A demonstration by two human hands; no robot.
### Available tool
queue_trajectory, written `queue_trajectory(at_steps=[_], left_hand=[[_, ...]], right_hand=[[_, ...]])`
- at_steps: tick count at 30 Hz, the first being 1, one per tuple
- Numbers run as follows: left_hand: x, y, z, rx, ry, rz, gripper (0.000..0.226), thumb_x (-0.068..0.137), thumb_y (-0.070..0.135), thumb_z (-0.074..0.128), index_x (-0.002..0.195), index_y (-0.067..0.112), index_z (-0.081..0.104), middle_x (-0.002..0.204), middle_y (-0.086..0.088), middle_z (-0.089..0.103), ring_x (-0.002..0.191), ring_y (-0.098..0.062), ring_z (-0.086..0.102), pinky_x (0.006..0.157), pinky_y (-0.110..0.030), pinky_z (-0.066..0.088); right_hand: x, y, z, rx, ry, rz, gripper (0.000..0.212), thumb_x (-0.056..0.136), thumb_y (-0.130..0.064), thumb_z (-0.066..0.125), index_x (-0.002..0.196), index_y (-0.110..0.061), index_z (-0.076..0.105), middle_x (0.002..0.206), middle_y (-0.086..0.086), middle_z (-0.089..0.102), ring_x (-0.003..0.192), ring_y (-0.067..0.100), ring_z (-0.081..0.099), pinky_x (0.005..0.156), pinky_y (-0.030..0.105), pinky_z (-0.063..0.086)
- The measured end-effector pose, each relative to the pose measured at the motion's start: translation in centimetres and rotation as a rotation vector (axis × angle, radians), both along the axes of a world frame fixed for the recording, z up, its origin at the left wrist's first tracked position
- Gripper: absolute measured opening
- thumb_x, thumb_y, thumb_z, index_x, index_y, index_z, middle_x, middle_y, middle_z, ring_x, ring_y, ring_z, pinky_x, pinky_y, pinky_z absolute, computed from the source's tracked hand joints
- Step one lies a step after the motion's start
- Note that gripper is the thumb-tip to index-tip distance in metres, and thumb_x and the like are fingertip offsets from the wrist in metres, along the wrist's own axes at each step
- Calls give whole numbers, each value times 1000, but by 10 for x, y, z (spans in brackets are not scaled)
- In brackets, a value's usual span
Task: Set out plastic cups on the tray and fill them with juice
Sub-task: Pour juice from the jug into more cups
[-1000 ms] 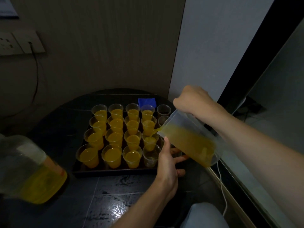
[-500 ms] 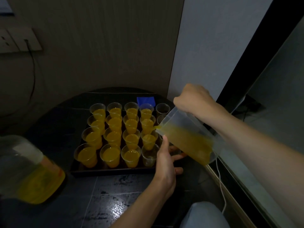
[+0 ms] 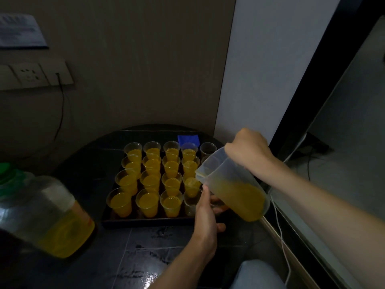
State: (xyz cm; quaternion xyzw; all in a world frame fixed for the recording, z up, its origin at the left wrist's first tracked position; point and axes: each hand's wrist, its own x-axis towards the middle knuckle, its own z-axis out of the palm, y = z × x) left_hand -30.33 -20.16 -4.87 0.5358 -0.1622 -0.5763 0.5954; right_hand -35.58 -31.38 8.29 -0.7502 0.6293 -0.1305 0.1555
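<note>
- Dark table (image 3: 145, 257), wet in patches; black tray (image 3: 145, 221) at centre, packed with a grid of clear cups (image 3: 150, 180).
- Big bottle (image 3: 41, 217) at near left, part full of juice, green cap, untouched by either hand.
- Jug (image 3: 233, 184) above tray's right edge, tilted, spout low over the right-hand cups, juice pooled toward its raised base; no stream visible at the spout.
- Right hand (image 3: 248, 151) clamped round jug's handle side, fingers curled tight.
- Left hand (image 3: 205, 217) at tray's near right corner, fingers wrapped round something under the jug, likely an empty cup; exact hold hidden.
- Near cup (image 3: 190, 202) in fourth column empty; far-right cup (image 3: 208, 149) empty too; most others filled.
- Step in hand, by judgement: filling, between pours.
- Next move likely calls for shifting the spout over an empty cup, then a slow tilt, cup steadied against tipping.
</note>
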Motion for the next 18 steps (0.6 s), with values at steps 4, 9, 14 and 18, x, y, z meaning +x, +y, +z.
queue_trajectory(at_steps=[4, 9, 14, 18], left_hand=[[-3, 16, 4, -5, -12, 3, 61, 96, 71, 30, 117, 27, 67, 109, -1, 70, 96, -16, 63, 59, -28, 37], [-8, 32, 5, -11, -15, -19, 52, 96, 72, 31, 116, 38, 65, 117, 0, 73, 109, -20, 67, 73, -36, 45], [-13, 41, -3, -30, 0, -17, 50, 96, 72, 31, 121, 43, 64, 118, 1, 73, 109, -19, 69, 86, -44, 49], [-15, 45, -9, -34, 21, -31, 54, 94, 74, 31, 132, 45, 57, 121, 1, 71, 111, -21, 68, 105, -58, 41]], right_hand=[[-4, 13, 4, 6, -12, -7, 32, 94, -23, 58, 68, -16, 42, 69, 5, 49, 62, 21, 52, 47, 27, 31], [-6, 32, 10, 12, 8, 27, 34, 96, -24, 59, 69, -15, 42, 70, 4, 47, 59, 18, 45, 47, 28, 28], [-4, 41, 8, -2, 22, 50, 34, 97, -30, 61, 70, -15, 47, 71, 3, 50, 63, 18, 50, 49, 29, 35], [0, 41, -3, 5, 28, 38, 28, 97, -32, 62, 75, -15, 53, 74, 4, 55, 71, 21, 62, 57, 32, 50]])
